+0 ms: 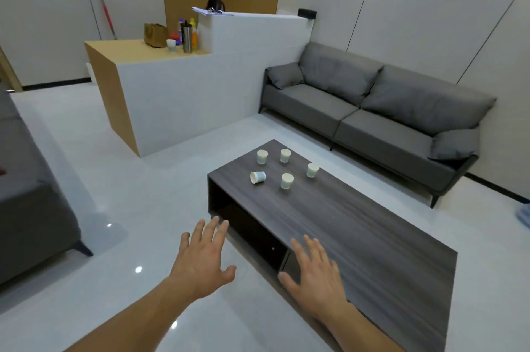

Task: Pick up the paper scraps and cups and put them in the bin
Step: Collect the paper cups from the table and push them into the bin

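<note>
Our left hand (205, 258) and right hand (312, 271) are held out palms down, fingers spread and holding nothing. We judge they are readied for gathering. Well ahead of both hands, five paper cups (287, 181) cluster at the far end of the worktop (358, 236). Four stand upright, and the tipped cup (257, 177) lies on its side, probably knocked over. The right hand hovers over the worktop's near edge, the left just beside it above the floor. Beyond, to the right, stands a grey sofa (372, 110). We see no scraps or bin.
</note>
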{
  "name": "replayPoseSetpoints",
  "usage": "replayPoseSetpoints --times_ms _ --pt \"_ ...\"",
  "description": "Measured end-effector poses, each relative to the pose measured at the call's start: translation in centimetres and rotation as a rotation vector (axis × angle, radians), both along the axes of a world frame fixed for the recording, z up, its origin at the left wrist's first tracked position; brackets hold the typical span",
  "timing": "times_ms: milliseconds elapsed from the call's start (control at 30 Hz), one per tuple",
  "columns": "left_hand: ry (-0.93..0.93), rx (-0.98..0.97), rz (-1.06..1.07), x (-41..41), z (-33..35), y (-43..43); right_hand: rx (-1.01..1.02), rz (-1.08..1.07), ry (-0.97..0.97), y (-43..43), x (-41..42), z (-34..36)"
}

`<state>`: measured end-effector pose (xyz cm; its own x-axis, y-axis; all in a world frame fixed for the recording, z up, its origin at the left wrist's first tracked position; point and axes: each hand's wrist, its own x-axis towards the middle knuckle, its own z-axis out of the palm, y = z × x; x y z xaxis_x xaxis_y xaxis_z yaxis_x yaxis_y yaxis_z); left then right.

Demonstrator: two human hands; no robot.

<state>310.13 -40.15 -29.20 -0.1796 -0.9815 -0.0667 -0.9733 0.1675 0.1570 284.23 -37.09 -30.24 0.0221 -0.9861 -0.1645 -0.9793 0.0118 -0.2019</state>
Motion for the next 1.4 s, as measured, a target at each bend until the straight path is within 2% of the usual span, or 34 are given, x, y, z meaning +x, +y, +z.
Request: replayPoseSetpoints --times_ms 400,800,1000,1267,1400 --pt "-0.015 0.04 -0.128 1.1 -0.5 -21.9 0.097 -0.112 -0.018 -18.3 1.6 -2.5" --pt "-0.057 0.123 -0.081 -1.6 -1.8 -43.9 0.16 -0.013 -0.019 -43.3 0.2 -4.4" --pt "-0.042 0.258 -0.141 -2.5 -5.3 -52.5 0.237 -0.008 -0.026 -51.1 1.8 -7.1" --pt "-0.054 0.433 -0.362 -1.1 -11.5 -65.1 0.403 -0.152 -0.038 -59.7 4.6 -12.6" --pt "-0.021 0.462 -0.401 -1.4 -15.6 -69.4 0.421 -0.171 -0.042 -63.5 5.0 -16.6"
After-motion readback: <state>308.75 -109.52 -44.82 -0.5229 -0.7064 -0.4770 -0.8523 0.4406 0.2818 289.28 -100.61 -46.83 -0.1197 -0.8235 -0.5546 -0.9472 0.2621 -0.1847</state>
